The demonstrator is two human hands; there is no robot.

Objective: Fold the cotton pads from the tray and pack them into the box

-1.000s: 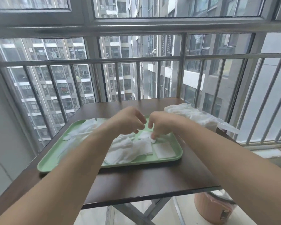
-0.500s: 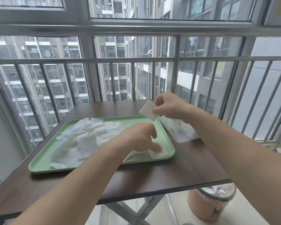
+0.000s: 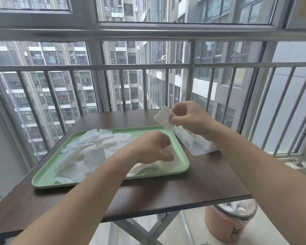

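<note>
**One folded pad held over the box, the other hand down in the tray**

The right hand (image 3: 189,119) is raised above the far right side of the table (image 3: 166,191). Its thumb and fingers are closed on a small white folded pad (image 3: 163,117), pinching it by one edge so that the pad sticks out to the left, tilted. The pad is in the air, clear of the table, just above the near end of the box (image 3: 193,144).

The box is white with pale print and lies on the table right beside the right edge of the green tray (image 3: 42,181).

The left hand (image 3: 154,147) is low over the right part of the tray. Its fingers are curled, and the thumb and fingertips meet a flat pad (image 3: 173,162) that lies near the tray's right front corner. Whether the hand actually pinches this pad or only rests on it cannot be told.

A loose heap of white pads (image 3: 88,151) covers the middle and left of the tray, overlapping each other.

Under the table's right front corner stands a pinkish bin (image 3: 228,223) with a liner. A metal railing (image 3: 148,65) runs behind the table, with tall apartment blocks beyond it.
</note>
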